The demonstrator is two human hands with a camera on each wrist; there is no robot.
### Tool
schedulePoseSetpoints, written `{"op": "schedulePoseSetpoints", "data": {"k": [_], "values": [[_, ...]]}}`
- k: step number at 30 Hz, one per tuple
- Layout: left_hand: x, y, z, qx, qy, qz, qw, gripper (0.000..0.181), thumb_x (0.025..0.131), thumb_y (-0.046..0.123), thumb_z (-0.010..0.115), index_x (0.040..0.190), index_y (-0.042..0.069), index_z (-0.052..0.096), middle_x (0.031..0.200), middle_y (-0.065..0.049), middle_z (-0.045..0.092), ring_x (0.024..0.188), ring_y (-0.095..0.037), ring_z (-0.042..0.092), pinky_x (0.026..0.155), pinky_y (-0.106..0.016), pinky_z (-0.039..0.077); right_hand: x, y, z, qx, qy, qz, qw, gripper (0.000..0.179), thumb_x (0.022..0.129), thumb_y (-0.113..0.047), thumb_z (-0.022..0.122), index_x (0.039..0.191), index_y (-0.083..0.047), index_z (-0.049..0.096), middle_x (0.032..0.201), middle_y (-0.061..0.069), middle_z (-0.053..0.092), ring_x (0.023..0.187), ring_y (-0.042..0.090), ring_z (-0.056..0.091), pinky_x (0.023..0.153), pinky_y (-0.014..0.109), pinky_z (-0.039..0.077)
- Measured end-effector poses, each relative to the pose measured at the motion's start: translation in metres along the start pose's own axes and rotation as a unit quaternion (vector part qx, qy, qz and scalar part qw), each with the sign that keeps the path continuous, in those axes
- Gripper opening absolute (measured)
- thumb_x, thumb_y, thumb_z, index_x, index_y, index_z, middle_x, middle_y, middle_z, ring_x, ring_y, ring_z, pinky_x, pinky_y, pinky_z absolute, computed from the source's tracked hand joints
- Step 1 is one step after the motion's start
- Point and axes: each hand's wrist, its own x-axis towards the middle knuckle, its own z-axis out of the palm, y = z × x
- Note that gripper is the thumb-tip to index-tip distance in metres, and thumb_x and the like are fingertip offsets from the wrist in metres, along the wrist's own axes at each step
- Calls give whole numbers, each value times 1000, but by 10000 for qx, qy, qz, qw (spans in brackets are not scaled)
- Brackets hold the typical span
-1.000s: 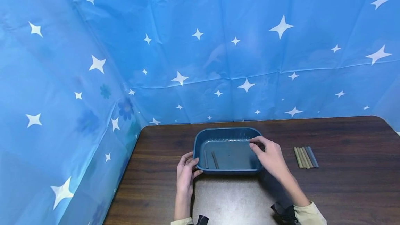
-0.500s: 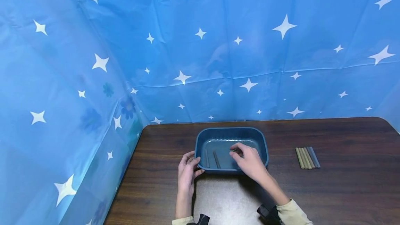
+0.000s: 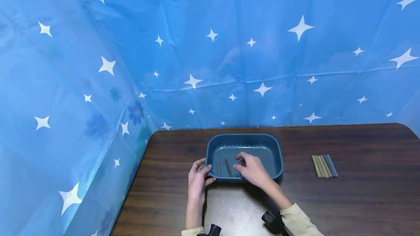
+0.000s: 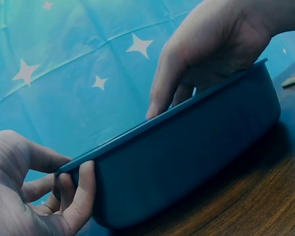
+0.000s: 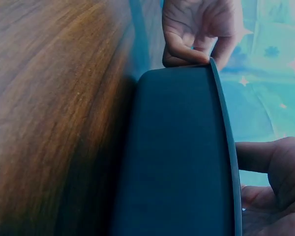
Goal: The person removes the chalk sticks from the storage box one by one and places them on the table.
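A dark blue plastic basin stands on the table. Inside at its left lie two thin sticks, one blue-grey and one darker, roughly side by side. My left hand grips the basin's left front corner; in the left wrist view its thumb and fingers are on the rim. My right hand reaches over the front rim into the basin, just right of the sticks. Its thumb and fingers are curled in a pinch, apparently round another thin stick that the hand mostly hides.
To the right of the basin, several olive-coloured sticks and blue-grey sticks lie in a close row on the dark wooden table. A blue curtain with white stars hangs behind the table and along its left side.
My right hand has moved left, from the basin's right wall to beside the two sticks, and lower. The left hand keeps its grip on the corner.
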Motion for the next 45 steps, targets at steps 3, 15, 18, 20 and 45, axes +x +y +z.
{"op": "schedulePoseSetpoints", "data": {"k": [3,15,18,20,45], "values": [[0,0,0,-24,-20,24,10000,41,97,3,63,134,-8,51,110,-18,62,77,-17,64,57,-23,56,5,0,2,52,-95,29,9999,25,95,-6,71,117,6,68,85,4,69,74,16,64,66,37,55],[1,0,1,-115,-76,-9,9999,42,96,2,63,135,-7,50,101,-10,63,73,-14,63,55,-22,55,21,1,11,-306,-504,233,9980,33,92,-7,76,121,6,65,92,11,70,83,24,68,71,42,58],[1,0,2,-150,-72,-20,9999,41,96,2,63,134,-6,51,101,-9,62,72,-13,63,55,-22,55,24,1,12,-409,-531,191,9976,35,90,-6,78,120,6,65,96,14,70,87,26,68,74,44,58],[1,0,2,-167,-77,-11,9998,41,96,2,64,134,-6,51,99,-8,62,72,-13,62,55,-22,55,26,0,13,-480,-560,150,9972,35,90,-7,78,120,7,65,97,16,70,87,26,67,75,44,58],[1,0,2,-7,-38,-39,10000,39,97,3,63,133,-7,52,104,-13,63,75,-15,64,56,-22,56,40,-5,29,-1167,-790,206,9898,50,85,-6,85,127,7,61,113,21,65,108,37,62,91,51,54]]}}
